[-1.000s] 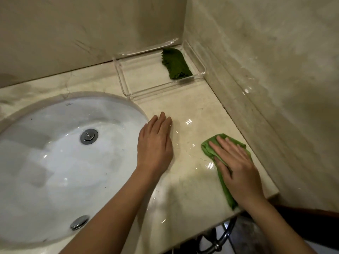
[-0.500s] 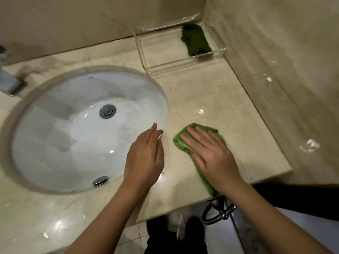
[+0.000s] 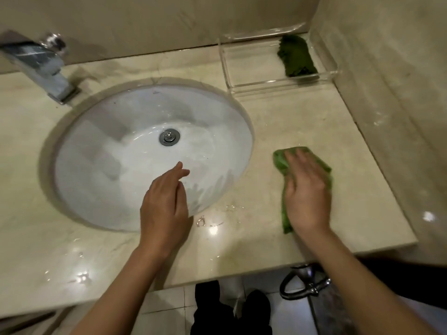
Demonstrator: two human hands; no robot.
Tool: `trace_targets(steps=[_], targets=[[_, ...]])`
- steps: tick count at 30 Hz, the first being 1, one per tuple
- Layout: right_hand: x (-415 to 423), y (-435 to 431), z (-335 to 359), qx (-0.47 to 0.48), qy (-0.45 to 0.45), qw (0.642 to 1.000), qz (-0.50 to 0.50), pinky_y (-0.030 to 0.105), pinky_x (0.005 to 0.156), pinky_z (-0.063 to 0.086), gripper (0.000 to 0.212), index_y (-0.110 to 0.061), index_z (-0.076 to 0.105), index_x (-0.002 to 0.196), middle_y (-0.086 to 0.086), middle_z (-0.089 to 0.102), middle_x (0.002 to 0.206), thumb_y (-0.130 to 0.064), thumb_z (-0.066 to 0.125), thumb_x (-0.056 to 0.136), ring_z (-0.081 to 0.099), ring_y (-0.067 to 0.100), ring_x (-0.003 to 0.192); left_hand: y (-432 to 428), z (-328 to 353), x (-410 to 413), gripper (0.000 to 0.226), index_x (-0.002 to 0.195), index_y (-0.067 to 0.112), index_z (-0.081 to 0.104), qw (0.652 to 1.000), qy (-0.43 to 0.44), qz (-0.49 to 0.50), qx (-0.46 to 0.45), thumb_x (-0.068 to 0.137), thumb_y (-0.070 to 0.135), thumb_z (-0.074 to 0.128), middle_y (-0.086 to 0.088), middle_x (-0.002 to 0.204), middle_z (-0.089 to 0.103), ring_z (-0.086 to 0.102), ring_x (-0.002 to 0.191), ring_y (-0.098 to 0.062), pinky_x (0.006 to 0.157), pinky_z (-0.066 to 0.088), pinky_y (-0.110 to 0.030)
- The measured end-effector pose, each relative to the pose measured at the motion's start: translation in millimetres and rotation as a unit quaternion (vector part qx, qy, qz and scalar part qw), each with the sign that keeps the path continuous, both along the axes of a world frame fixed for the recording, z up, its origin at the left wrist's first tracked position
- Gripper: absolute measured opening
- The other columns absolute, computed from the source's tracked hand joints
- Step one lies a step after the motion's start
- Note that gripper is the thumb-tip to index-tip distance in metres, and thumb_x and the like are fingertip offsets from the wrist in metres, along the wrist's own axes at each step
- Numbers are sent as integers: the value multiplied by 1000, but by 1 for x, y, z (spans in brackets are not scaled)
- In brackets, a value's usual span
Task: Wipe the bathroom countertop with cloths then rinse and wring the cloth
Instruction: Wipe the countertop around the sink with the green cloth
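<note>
My right hand (image 3: 306, 192) lies flat, fingers straight, pressing a light green cloth (image 3: 280, 160) onto the beige marble countertop (image 3: 302, 122) right of the basin. The cloth shows around the fingertips and along the hand's left side. My left hand (image 3: 164, 201) hovers over the near rim of the white oval sink (image 3: 125, 146), fingers relaxed and holding nothing. A dark green cloth (image 3: 297, 59) lies in a clear acrylic tray (image 3: 244, 66) at the back right corner.
A chrome faucet (image 3: 41, 66) stands at the back left of the sink. Walls close the back and right sides. Water spots glisten on the counter's front strip (image 3: 210, 228). A metal fitting (image 3: 304, 284) hangs below the counter edge, above the tiled floor.
My right hand slid the light green cloth left toward the sink, then back right. My left hand lifted off the counter and now hangs over the basin's rim. The view widened to show the faucet.
</note>
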State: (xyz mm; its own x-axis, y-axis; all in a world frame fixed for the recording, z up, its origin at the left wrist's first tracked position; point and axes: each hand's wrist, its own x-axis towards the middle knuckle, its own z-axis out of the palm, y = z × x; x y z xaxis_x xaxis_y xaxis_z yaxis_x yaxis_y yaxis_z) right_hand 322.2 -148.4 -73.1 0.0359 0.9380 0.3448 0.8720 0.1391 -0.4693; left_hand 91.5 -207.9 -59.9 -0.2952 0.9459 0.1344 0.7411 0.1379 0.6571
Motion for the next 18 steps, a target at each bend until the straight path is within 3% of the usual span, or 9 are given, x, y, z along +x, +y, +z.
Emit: trace_targets(steps=[3, 6, 8, 11, 14, 18], targets=[[-54, -11, -5, -6, 12, 996, 83, 42, 106, 37, 37, -4, 64, 116, 14, 61, 123, 5, 59, 81, 55, 29, 117, -11, -3, -5, 39, 121, 23, 56, 1000, 5, 9, -4, 90, 19, 33, 9, 131, 56, 47, 116, -6, 92, 40, -28], [-73, -19, 0, 5, 38, 990, 132, 26, 108, 28, 30, -6, 66, 111, 10, 65, 116, -5, 50, 86, 57, 25, 113, -12, -7, -3, 39, 122, 18, 57, 999, 30, -16, -6, 89, 14, 36, 8, 130, 57, 47, 114, -7, 90, 42, -30], [-69, -20, 6, 3, 81, 986, 142, 22, 107, 30, 31, -6, 66, 112, 9, 66, 114, -1, 50, 86, 56, 22, 113, -9, -8, -2, 39, 122, 15, 57, 998, 48, -43, -6, 88, 13, 37, 5, 129, 58, 46, 114, -7, 89, 42, -31], [-49, -16, 22, -12, 132, 985, 110, 23, 104, 36, 43, -9, 62, 120, 7, 62, 121, 12, 55, 83, 55, 19, 116, -7, -7, -2, 42, 121, 18, 56, 997, 54, -58, -4, 88, 21, 30, 5, 130, 58, 47, 114, -9, 88, 40, -29], [-12, 4, 37, -8, 123, 992, 42, 12, 102, 34, 43, -10, 59, 123, 7, 60, 124, 9, 53, 86, 54, 16, 112, -1, -4, 4, 40, 121, 18, 57, 998, 39, -54, 5, 89, 19, 32, 6, 131, 57, 47, 115, -9, 89, 38, -27], [47, 44, 34, -4, 69, 997, -40, 28, 103, 36, 36, -9, 58, 124, 9, 59, 126, 0, 46, 92, 54, 22, 116, 22, -1, 30, 39, 123, 17, 56, 997, 28, -68, -1, 90, 16, 36, 2, 138, 51, 45, 120, -13, 94, 37, -29]])
